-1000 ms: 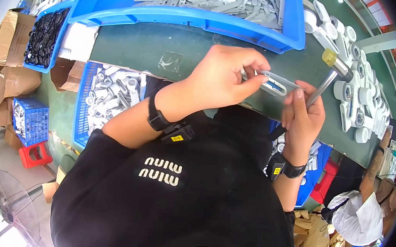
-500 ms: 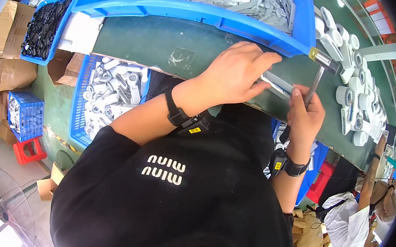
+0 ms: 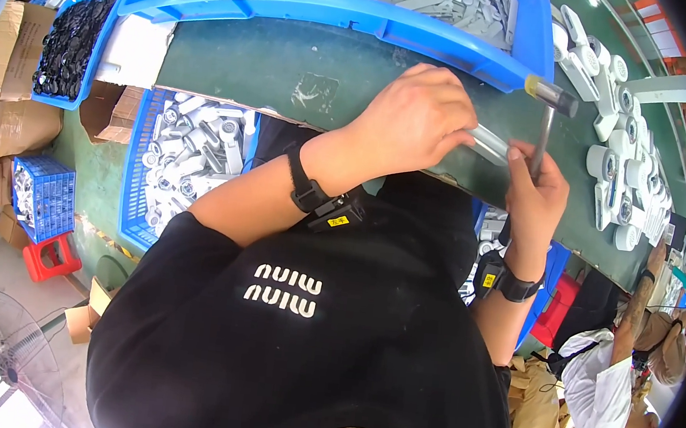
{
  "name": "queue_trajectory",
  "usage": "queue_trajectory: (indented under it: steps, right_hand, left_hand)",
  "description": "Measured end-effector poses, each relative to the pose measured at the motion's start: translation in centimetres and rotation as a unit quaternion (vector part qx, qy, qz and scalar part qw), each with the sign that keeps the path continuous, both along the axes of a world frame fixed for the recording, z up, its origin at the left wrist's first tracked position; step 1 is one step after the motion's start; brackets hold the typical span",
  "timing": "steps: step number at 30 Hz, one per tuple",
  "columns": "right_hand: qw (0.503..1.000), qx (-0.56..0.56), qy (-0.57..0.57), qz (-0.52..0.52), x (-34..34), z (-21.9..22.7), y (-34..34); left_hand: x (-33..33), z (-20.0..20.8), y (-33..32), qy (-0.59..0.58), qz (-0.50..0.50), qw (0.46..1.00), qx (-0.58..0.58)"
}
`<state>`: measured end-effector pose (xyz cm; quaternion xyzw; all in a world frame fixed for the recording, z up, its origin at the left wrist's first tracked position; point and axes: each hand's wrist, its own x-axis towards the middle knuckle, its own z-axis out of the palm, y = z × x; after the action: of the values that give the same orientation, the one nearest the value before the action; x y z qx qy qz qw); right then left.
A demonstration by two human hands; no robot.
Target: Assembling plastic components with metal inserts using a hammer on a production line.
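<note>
Above the green table, my left hand (image 3: 415, 121) pinches one end of a pale grey, narrow bar-shaped part (image 3: 491, 144). The fingers and thumb of that hand cover the end they grip. At the part's other end my right hand (image 3: 540, 200) is closed, thumb and forefinger against it. The same right hand also keeps hold of a hammer (image 3: 544, 139) by its metal handle. Its head, with a yellowish end and a dark end, points up, beyond my fingers and close to the big blue bin.
A large blue bin (image 3: 314, 9) of grey metal strips stands ahead. White wheeled parts (image 3: 617, 151) lie along the table (image 3: 234, 60) at right. At left are a blue tray of black pieces (image 3: 77, 40) and a blue crate (image 3: 140, 168) of white parts. Another person (image 3: 605, 384) works at far right.
The pale part has turned in my hands, and its long slotted side shows less. My left fingers have closed further over its end. The hammer head has shifted slightly left and up.
</note>
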<state>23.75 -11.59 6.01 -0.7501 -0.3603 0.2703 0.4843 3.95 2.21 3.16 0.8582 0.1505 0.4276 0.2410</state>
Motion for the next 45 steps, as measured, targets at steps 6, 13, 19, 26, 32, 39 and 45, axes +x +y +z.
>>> queue_trajectory:
  steps: [6, 13, 19, 26, 32, 39, 45]
  right_hand:
    - [0.997, -0.033, -0.073, 0.003, -0.1, 0.0, 0.0]
    - [0.999, -0.018, -0.021, 0.039, 0.6, -1.0, -0.3]
    - [0.999, -0.003, -0.026, 0.045, 0.5, -1.0, -0.3]
    - [0.998, -0.008, -0.016, 0.054, 0.6, -0.7, -0.3]
    - [0.998, 0.009, -0.008, 0.06, 0.7, -1.0, -0.5]
    - [0.999, 0.02, 0.01, 0.028, 0.8, -1.5, -1.2]
    - [0.973, 0.226, -0.012, 0.037, 0.5, 0.2, -6.4]
  left_hand:
    - [0.0, 0.9, -0.2, 0.029, 0.005, 0.999, 0.03]
    - [1.9, 2.1, -2.2, 0.072, 0.076, 0.991, 0.082]
    - [2.9, 1.4, -3.3, 0.133, 0.023, 0.986, 0.094]
    - [3.1, 1.4, -2.8, 0.143, 0.015, 0.985, 0.094]
    - [3.3, 1.3, -3.0, 0.134, 0.027, 0.986, 0.1]
    - [3.5, 0.8, -3.0, 0.109, 0.026, 0.99, 0.09]
    - [3.5, 0.5, -3.2, 0.112, 0.038, 0.987, 0.108]
